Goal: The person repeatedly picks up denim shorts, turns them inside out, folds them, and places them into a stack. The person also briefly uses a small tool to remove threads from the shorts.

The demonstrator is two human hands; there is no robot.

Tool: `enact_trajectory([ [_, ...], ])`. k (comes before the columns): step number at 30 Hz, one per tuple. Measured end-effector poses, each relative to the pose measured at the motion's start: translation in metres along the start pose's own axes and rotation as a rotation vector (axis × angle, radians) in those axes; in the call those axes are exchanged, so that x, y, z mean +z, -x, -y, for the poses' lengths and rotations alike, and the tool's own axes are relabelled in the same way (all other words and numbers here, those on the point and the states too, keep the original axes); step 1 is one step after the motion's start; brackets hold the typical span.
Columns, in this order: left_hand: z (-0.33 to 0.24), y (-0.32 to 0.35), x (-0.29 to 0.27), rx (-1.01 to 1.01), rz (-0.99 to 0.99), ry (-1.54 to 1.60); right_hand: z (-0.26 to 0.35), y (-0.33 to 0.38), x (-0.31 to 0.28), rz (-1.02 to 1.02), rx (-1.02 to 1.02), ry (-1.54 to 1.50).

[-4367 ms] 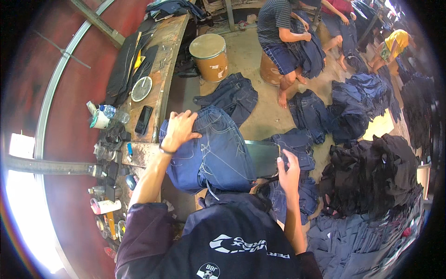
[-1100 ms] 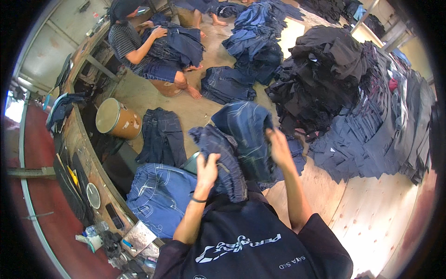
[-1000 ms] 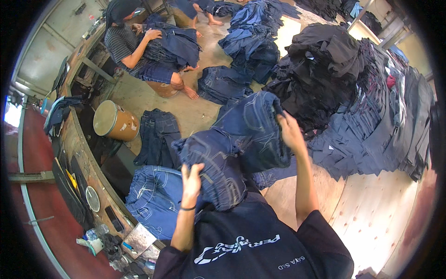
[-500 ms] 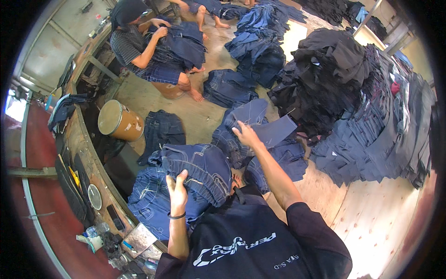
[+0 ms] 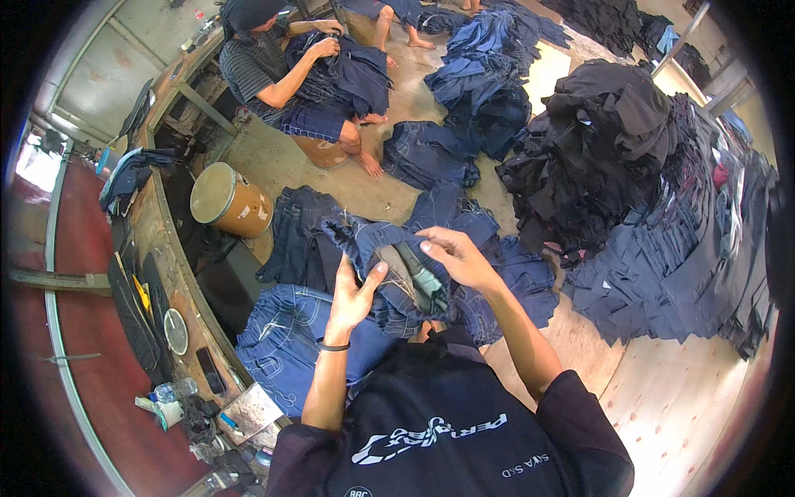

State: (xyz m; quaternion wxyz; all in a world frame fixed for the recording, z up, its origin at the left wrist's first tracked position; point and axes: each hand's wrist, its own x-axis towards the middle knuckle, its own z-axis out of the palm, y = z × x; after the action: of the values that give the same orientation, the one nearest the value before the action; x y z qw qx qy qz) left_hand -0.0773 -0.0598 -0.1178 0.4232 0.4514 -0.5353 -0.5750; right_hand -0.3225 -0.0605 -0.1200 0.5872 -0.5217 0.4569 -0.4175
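In front of my torso, a dark blue denim garment [image 5: 395,308] is held up with its opening spread, and pale grey-green inner cloth and loose threads show inside. On its left side my left hand [image 5: 354,296] is closed, thumb over the cloth and fingers behind it. My right hand [image 5: 460,258] pinches the garment's upper right edge with thumb and forefinger; the other fingers are curled. Below my left forearm lies a pile of blue denim shorts [image 5: 286,335] with pale stitching. More dark denim [image 5: 454,211] is heaped just beyond the held piece.
A brown drum with a pale lid [image 5: 232,199] stands at left, beside a curved wooden bench [image 5: 170,277] bearing a phone [image 5: 210,370] and a bottle [image 5: 187,387]. Another person [image 5: 273,91] sits handling dark denim. Big heaps of black cloth [image 5: 592,149] and grey-blue cloth pieces [image 5: 646,273] rise at right.
My left hand has lifted a denim garment off the pile and to the right. My right hand has left the far denim heap and come back to the garment's edge.
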Motion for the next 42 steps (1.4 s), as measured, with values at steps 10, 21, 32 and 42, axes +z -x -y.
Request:
enact_trajectory([
  [10, -0.021, 0.008, 0.018, 0.097, 0.057, -0.166, 0.006, 0.019, -0.005, -0.197, -0.040, 0.028],
  [21, 0.027, 0.006, 0.037, -0.054, -0.172, 0.008, -0.019, 0.029, -0.004, -0.384, -0.005, 0.267],
  [32, 0.004, 0.059, -0.035, -0.207, -0.297, 0.174, -0.009, -0.003, -0.141, -0.509, -0.124, 0.855],
  [42, 0.015, 0.027, -0.003, -0.024, -0.184, 0.090, -0.125, -0.053, -0.002, -0.302, 0.112, 0.441],
])
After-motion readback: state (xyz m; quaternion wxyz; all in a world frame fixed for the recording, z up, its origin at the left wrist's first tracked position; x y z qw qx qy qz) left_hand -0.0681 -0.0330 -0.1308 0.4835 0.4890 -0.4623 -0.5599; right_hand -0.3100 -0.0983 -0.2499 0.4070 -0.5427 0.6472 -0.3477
